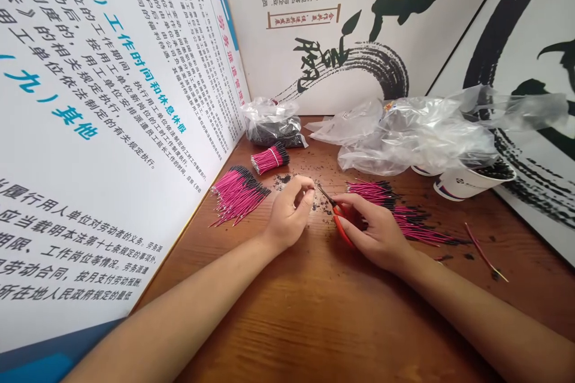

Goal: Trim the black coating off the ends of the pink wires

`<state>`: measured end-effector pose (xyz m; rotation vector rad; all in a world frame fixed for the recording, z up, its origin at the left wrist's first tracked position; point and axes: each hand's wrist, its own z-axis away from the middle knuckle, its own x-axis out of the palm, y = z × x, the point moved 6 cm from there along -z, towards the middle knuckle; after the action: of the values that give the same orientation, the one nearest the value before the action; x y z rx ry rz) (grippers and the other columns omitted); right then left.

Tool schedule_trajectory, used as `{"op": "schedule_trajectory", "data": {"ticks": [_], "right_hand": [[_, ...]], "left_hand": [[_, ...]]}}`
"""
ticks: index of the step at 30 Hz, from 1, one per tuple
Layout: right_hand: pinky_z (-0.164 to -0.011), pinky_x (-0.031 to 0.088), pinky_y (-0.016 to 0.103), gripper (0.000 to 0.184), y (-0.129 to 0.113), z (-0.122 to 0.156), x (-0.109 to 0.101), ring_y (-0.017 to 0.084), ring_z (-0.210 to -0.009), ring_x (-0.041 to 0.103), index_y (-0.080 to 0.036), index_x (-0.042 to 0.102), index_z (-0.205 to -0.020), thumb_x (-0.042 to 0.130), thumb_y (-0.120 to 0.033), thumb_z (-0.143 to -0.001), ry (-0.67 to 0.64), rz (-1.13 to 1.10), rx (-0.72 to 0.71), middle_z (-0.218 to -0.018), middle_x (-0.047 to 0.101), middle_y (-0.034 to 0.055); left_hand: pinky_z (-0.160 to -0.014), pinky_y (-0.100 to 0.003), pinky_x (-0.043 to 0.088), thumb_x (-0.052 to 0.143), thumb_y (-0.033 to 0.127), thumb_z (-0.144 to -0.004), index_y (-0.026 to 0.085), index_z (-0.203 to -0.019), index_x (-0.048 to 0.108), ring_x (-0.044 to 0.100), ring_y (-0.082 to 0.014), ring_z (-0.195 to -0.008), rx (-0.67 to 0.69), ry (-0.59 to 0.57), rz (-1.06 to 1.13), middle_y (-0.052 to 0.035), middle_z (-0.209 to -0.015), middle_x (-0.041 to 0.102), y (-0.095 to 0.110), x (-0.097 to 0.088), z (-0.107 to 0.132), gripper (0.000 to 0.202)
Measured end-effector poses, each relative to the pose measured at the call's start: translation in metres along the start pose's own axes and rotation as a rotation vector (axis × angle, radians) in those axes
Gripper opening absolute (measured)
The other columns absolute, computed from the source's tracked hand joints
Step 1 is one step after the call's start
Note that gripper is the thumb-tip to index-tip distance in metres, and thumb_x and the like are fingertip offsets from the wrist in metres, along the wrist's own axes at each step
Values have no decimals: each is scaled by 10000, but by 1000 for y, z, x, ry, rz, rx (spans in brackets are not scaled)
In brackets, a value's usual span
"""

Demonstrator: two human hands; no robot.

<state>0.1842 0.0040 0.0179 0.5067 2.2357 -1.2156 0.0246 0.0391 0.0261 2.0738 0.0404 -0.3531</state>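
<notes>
My right hand (375,230) grips a pair of scissors (342,228) with orange-red handles, its dark blades pointing up and left toward my other hand. My left hand (291,212) is closed in a pinch, thumb against fingertips; whatever sits in the pinch is too small to make out. Left of it lies a loose pile of pink wires (240,194) with black ends. Behind that pile rests a tied bundle of pink wires (269,158). More pink wires (411,221) spread out beyond and to the right of my right hand. Small black scraps (321,206) are scattered between the hands.
A clear bag of black pieces (274,128) stands at the back left. Crumpled clear plastic bags (417,131) lie at the back right over paper cups (467,184). One single wire (485,251) lies far right on the wooden table (287,323). Printed panels (112,102) enclose the table.
</notes>
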Motion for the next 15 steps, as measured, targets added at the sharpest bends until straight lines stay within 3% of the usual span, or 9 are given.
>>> {"op": "schedule_trajectory", "data": {"ticks": [15], "right_hand": [[-548,413,236,219,-8,1,-1,132,-561,570,-184,628,-1109,554,-257,-917,48,157,-81,-737,657,2]], "left_hand": [[-602,-232,362,456,229,-942,203,-880,500,402,-99,-632,-31,2,18,33,-738,449,-2,-1,-2,80]]}}
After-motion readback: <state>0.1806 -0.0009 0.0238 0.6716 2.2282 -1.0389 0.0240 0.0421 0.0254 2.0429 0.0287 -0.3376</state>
